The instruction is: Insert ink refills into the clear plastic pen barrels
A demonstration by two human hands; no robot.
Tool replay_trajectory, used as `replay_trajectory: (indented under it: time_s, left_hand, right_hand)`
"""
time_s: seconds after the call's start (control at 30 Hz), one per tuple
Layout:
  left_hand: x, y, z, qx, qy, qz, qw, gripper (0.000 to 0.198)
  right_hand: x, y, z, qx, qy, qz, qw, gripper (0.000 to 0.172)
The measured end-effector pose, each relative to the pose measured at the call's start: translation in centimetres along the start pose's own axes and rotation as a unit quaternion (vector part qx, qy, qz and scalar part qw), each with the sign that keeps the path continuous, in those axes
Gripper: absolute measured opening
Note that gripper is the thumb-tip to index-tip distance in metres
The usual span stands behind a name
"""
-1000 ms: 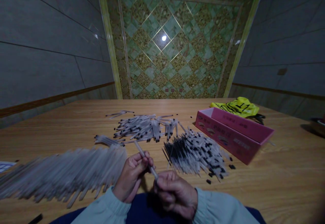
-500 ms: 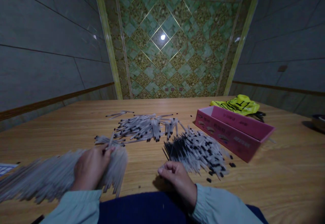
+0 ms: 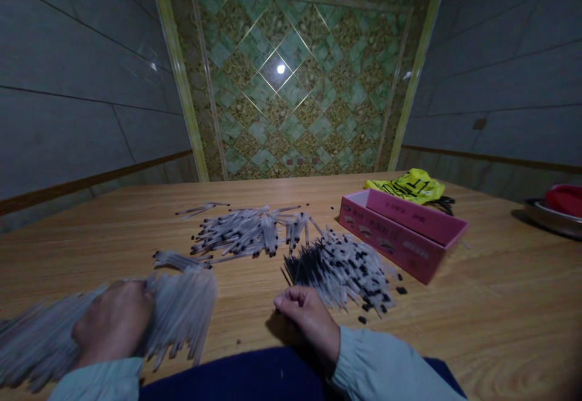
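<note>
My left hand rests over a wide spread of thin translucent tubes on the left of the table; its fingers are blurred and mostly hidden. My right hand is closed in a pinch near the table's front edge, and whatever lies between its fingertips is too small to make out. Just beyond it sits a pile of short clear pieces with black ends, and thin dark sticks poke out on its left side. Farther back lies a heap of dark-tipped slender tubes. A small bundle of tubes touches the left spread.
A pink open box stands at the right, with a yellow plastic bag behind it. At the far right edge is a metal basin with a red item in it. Loose black bits are scattered near the right pile.
My left hand has moved left and down onto the spread of tubes; the tube that stood up from its fingers no longer shows. My right hand keeps its pinch. The view has turned slightly right.
</note>
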State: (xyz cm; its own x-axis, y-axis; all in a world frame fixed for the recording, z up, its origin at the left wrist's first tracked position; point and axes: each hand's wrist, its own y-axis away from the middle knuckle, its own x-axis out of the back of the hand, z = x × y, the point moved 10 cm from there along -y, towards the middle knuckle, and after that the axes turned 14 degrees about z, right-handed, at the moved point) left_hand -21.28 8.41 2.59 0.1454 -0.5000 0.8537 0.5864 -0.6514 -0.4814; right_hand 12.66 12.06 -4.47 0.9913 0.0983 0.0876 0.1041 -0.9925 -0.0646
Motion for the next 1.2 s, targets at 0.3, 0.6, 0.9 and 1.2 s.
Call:
replay_trajectory:
  time_s: [0.3, 0.6, 0.9, 1.2]
  left_hand:
    - [-0.3, 7.6, 13.6, -0.279, 0.26, -0.065, 0.922, 0.033]
    - [-1.2, 13.1, 17.5, -0.338, 0.314, -0.153, 0.874, 0.023]
    - [-1.8, 12.9, 17.3, -0.329, 0.327, -0.152, 0.873, 0.024]
    - [-2.1, 12.7, 17.0, -0.284, 0.325, -0.167, 0.886, 0.02]
  right_hand:
    - [11.1, -4.3, -7.8, 0.205, 0.451, 0.241, 0.835, 0.028]
    - [17.5, -6.6, -6.8, 0.148, 0.569, 0.285, 0.757, 0.033]
    - [15.8, -6.4, -6.9, 0.244, 0.515, 0.265, 0.778, 0.031]
    - [0.2, -4.9, -8.1, 0.332, 0.468, -0.005, 0.819, 0.022]
